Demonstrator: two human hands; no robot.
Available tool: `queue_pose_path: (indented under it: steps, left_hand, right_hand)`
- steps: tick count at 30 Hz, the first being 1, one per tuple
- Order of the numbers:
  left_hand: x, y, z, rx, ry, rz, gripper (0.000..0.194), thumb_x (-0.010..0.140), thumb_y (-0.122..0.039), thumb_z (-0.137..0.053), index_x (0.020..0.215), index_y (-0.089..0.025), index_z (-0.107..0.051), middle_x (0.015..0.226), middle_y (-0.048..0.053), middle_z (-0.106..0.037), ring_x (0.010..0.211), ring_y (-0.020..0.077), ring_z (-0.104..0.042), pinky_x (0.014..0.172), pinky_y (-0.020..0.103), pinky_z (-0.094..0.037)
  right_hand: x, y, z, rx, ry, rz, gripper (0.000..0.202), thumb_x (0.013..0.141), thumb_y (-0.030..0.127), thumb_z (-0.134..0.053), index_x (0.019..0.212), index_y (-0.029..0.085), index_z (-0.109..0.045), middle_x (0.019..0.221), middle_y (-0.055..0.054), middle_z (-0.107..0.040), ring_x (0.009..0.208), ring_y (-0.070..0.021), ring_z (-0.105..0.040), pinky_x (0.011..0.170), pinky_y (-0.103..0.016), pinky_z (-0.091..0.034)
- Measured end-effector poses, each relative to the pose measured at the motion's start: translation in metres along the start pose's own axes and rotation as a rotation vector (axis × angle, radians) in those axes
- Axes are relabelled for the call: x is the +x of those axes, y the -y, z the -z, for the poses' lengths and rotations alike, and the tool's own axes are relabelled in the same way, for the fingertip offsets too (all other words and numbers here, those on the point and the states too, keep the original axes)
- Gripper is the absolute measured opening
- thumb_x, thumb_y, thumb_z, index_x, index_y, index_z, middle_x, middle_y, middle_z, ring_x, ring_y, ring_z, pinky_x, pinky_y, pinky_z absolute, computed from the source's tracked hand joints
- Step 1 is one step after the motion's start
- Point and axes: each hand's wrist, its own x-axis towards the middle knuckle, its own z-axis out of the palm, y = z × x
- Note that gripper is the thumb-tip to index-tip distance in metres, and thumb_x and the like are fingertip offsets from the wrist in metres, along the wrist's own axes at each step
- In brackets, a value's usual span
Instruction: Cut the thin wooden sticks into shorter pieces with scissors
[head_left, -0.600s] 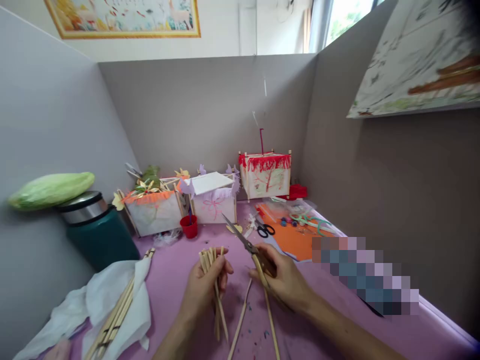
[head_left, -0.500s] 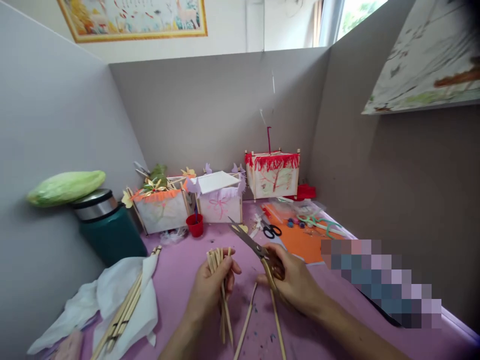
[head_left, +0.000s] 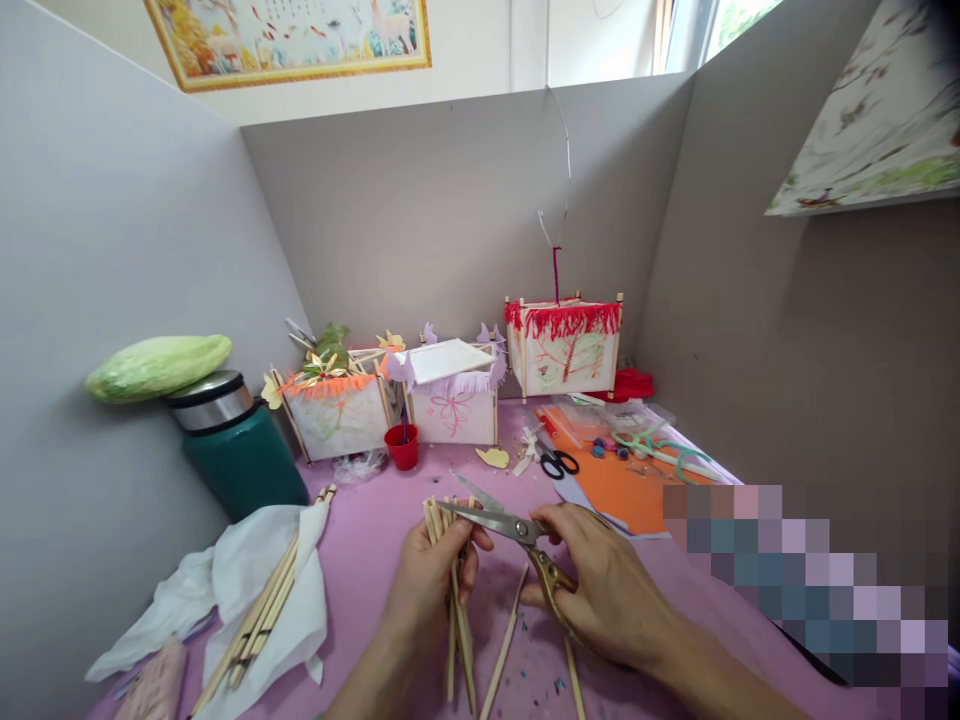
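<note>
My left hand (head_left: 436,570) is closed around a bundle of thin wooden sticks (head_left: 457,630), held roughly upright over the table. In my right hand (head_left: 600,580) are gold-handled scissors (head_left: 523,530), their blades parted and pointing left. The lower blade lies across the tops of the sticks; whether a stick sits between the blades I cannot tell. Below my hands, two loose sticks lie on the table, one stick (head_left: 504,640) between my hands and another stick (head_left: 574,680) partly under my right hand.
Paper-sided box lanterns (head_left: 574,360) stand along the back. At left are a green bottle (head_left: 244,450) with a long pale-green vegetable (head_left: 161,368) on top, and sticks on white cloth (head_left: 255,540). Black-handled scissors (head_left: 559,464) lie near orange paper (head_left: 600,485). Grey partitions enclose the purple table (head_left: 367,540).
The scissors have swung down and left and their blades have parted, now reaching the tops of the sticks. My left hand still grips the bundle. The whole view has shifted slightly.
</note>
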Motion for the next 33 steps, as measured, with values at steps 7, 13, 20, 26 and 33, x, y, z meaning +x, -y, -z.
queue_pose_path:
  steps: [7,13,20,26,33]
  left_hand:
    - [0.0,-0.001,-0.002,0.024,0.019,0.029,0.04,0.077,-0.051,-0.061,0.061,-0.014,-0.06,0.032,-0.004,-0.04,0.028,0.0049,-0.028,0.036,0.021,-0.014]
    - [-0.001,-0.002,0.0,0.022,0.018,0.043,0.039,0.075,-0.051,-0.063,0.059,-0.015,-0.059,0.031,-0.006,-0.036,0.029,0.0049,-0.026,0.035,0.021,-0.013]
    - [0.001,0.0,0.002,0.026,0.027,0.028,0.041,0.075,-0.052,-0.063,0.059,-0.016,-0.058,0.031,-0.007,-0.034,0.029,0.0041,-0.022,0.035,0.021,-0.011]
    - [0.001,0.0,0.004,0.029,0.057,0.012,0.038,0.079,-0.05,-0.061,0.061,-0.016,-0.058,0.033,-0.008,-0.033,0.03,0.0041,-0.022,0.036,0.02,-0.013]
    - [0.001,-0.003,0.003,-0.021,0.077,0.045,0.039,0.074,-0.051,-0.066,0.062,-0.015,-0.056,0.035,-0.008,-0.037,0.028,0.0026,-0.021,0.033,0.02,-0.013]
  right_hand:
    - [-0.002,0.002,-0.002,-0.07,0.033,-0.041,0.042,0.074,0.035,-0.072,0.109,0.022,-0.053,0.098,-0.005,-0.058,0.089,-0.0231,-0.054,0.078,-0.035,-0.042]
    - [-0.003,0.005,-0.005,-0.051,0.04,-0.062,0.027,0.081,0.033,-0.062,0.106,0.023,-0.055,0.092,-0.004,-0.059,0.081,-0.0214,-0.055,0.072,-0.032,-0.042]
    - [-0.005,0.005,-0.008,-0.08,0.031,-0.048,0.021,0.081,0.021,-0.053,0.101,0.022,-0.058,0.084,-0.004,-0.06,0.076,-0.0204,-0.054,0.067,-0.03,-0.04]
    - [-0.006,0.01,-0.007,-0.08,0.063,-0.065,0.015,0.081,0.018,-0.05,0.094,0.022,-0.056,0.081,-0.004,-0.06,0.07,-0.0189,-0.054,0.062,-0.028,-0.037]
    - [-0.004,0.008,-0.002,0.095,0.141,-0.1,0.006,0.084,0.023,-0.049,0.084,0.023,-0.055,0.069,0.002,-0.057,0.06,-0.0149,-0.049,0.057,-0.026,-0.035]
